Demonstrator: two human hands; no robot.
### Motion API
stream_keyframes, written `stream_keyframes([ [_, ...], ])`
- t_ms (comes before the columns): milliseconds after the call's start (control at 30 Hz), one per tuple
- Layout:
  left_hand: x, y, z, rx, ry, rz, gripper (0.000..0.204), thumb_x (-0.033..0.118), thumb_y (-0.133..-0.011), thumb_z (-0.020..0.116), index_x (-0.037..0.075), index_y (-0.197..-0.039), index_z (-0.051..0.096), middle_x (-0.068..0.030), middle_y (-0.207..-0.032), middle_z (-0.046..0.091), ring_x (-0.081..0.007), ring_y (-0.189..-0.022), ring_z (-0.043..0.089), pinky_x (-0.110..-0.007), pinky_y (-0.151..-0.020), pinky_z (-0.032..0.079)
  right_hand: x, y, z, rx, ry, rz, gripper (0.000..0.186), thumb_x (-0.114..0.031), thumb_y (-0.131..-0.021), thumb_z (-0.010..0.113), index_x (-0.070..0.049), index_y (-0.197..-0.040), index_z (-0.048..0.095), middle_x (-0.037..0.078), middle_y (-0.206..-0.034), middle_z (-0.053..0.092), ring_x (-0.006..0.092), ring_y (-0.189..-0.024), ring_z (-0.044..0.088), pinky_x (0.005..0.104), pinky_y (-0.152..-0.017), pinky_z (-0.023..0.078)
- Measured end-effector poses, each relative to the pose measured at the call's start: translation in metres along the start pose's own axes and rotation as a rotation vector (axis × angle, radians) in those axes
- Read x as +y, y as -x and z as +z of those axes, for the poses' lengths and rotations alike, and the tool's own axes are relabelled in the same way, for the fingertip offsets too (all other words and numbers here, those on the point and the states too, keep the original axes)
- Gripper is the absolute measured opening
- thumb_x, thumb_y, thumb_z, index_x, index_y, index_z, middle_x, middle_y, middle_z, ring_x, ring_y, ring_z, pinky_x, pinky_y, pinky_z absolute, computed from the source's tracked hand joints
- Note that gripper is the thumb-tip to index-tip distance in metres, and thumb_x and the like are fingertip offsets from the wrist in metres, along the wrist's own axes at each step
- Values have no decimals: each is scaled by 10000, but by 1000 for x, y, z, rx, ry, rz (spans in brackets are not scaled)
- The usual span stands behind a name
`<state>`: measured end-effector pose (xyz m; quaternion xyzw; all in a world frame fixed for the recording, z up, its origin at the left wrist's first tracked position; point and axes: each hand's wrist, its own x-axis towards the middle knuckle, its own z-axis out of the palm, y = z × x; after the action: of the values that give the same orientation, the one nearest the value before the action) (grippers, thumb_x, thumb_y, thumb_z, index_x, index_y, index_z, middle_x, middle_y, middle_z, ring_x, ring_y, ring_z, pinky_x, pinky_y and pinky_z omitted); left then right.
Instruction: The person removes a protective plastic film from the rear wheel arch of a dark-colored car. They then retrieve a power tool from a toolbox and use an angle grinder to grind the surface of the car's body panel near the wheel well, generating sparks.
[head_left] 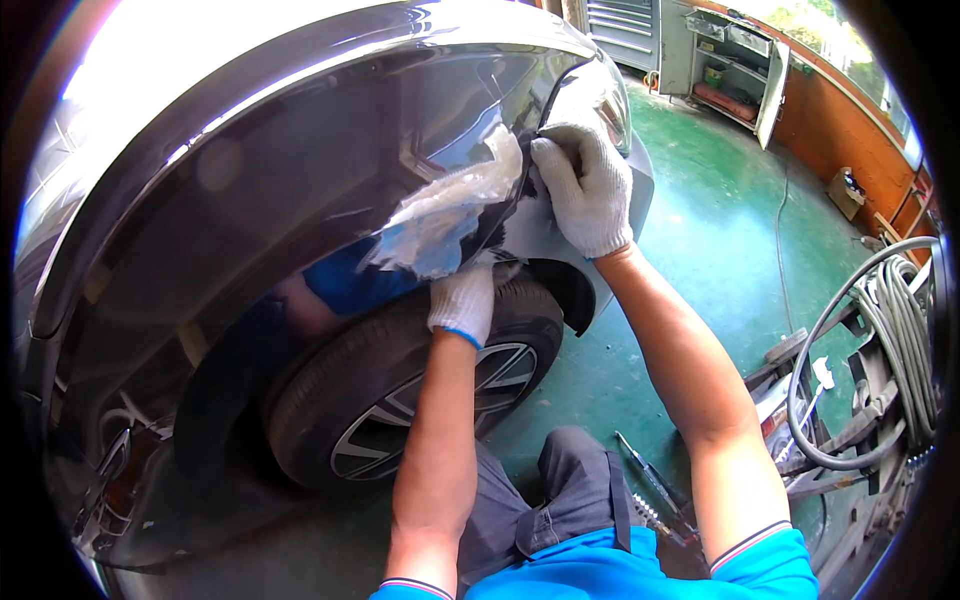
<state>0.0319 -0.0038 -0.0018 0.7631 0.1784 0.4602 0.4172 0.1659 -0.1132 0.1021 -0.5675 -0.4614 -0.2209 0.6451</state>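
Left hand (462,300) grips a cloth (445,215) on the fender (300,150); right hand (585,185) clutches its edge.

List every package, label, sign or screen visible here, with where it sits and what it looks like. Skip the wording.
Small box: on the green floor by the right-hand wooden wall, tan cardboard, open-topped, with dark items inside.
Packages in the cabinet: on the shelves of the open grey metal cabinet at top right, small green and reddish shapes, too small to tell apart.
White tag: on the hose rack at right, small and pale.
No signs or screens show.
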Motion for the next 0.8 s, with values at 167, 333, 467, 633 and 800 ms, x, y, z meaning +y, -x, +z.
stream_keyframes([
  [167, 1, 15, -9, -186, 639, -421, 163, 74, -964, 577, 16, -1094, 657, -113, -920, 677, -210, -867, 678, -459, -750, 604, 6, 4, 2, -19, -46, 36, 169, -194, -910, 717, -60, -1012, 697, 116, -804, 681, 219, -713, 672, 335, -715, 536],
  [333, 63, 19, -10, -110, 1103, -749, 95, 16, -958, 572, -40, -999, 637, -133, -850, 661, -209, -720, 660, -411, -758, 614, 1, 1, -1, -32, -52, 68, 164, -189, -919, 706, -56, -1015, 692, 103, -792, 684, 188, -696, 668, 324, -709, 534],
  [467, 24, 7, -29, -437, 1373, -769, 133, 32, -974, 542, -51, -1045, 617, -158, -972, 677, -249, -770, 670, -376, -762, 598, -5, -2, -1, -30, -69, 75, 162, -188, -923, 702, -53, -1011, 687, 88, -777, 684, 163, -677, 663, 312, -699, 532],
  [633, 47, 21, -17, -268, 687, -357, 102, 17, -971, 551, -46, -1006, 623, -145, -931, 666, -228, -745, 648, -393, -761, 614, -1, 0, 0, 1, -21, 22, 168, -183, -913, 713, -40, -998, 689, 86, -783, 674, 158, -679, 650, 303, -690, 532],
  [800, 47, 20, 2, -99, 1115, -676, 94, 24, -945, 592, -50, -926, 647, -130, -779, 655, -208, -635, 635, -443, -728, 629, 16, -1, 3, 42, -37, -3, 165, -168, -907, 721, -19, -974, 693, 82, -830, 686, 139, -730, 639, 297, -701, 531],
])
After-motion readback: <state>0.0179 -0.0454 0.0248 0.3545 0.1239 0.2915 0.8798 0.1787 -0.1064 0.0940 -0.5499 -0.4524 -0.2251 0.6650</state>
